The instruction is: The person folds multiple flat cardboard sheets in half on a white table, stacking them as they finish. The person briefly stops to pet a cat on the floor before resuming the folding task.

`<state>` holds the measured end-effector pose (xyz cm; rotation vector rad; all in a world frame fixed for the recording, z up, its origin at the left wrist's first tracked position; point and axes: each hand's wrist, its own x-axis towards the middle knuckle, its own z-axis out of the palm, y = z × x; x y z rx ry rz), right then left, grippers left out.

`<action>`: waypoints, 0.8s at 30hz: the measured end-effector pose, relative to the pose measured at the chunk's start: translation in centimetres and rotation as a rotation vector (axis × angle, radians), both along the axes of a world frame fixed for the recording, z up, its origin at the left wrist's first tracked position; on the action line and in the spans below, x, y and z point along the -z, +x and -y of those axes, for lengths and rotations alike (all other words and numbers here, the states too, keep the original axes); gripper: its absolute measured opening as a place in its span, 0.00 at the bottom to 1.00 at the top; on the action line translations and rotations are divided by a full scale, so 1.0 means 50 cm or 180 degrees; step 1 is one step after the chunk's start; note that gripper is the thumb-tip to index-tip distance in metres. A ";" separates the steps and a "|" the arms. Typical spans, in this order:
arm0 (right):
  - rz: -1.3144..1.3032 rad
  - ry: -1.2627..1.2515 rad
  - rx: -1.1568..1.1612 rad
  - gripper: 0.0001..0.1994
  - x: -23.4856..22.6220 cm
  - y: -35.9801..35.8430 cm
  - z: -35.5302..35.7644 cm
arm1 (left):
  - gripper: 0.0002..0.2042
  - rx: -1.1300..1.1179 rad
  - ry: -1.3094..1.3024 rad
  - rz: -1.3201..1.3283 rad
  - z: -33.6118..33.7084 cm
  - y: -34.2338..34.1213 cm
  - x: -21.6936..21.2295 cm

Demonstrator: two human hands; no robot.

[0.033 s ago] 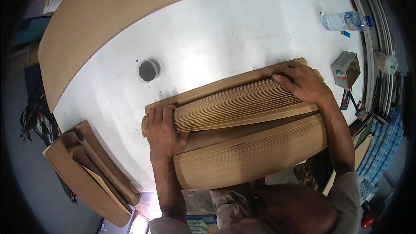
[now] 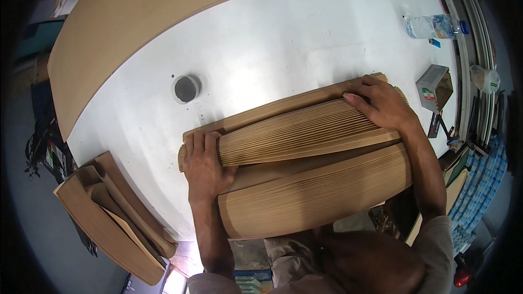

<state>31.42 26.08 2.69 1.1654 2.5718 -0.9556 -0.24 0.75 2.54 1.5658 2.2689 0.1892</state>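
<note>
Workshop, white worktable (image 2: 305, 38), stacked cardboard sheets (image 2: 125, 5)

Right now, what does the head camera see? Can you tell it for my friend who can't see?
Two bare hands press the ends of a long pack of pleated brown paper on a white table: left hand at one end, right hand at the other. A bigger pleated pack lies nearer the person.
</note>
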 end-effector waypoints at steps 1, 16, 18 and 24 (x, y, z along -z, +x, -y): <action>0.0226 -0.0027 -0.0018 0.24 -0.008 -0.004 -0.004 | 0.31 0.0008 0.0082 -0.0067 -0.003 -0.002 0.002; 0.0820 -0.0252 -0.0050 0.29 -0.023 -0.015 -0.012 | 0.31 0.0054 0.0024 -0.0097 -0.002 -0.007 0.014; 0.0847 -0.0018 -0.0155 0.29 -0.029 -0.004 -0.004 | 0.30 0.0124 0.0166 0.0073 -0.006 -0.009 0.012; 0.0540 -0.0032 -0.0155 0.29 0.006 0.005 -0.010 | 0.30 -0.0125 0.0079 0.0149 0.008 0.006 0.017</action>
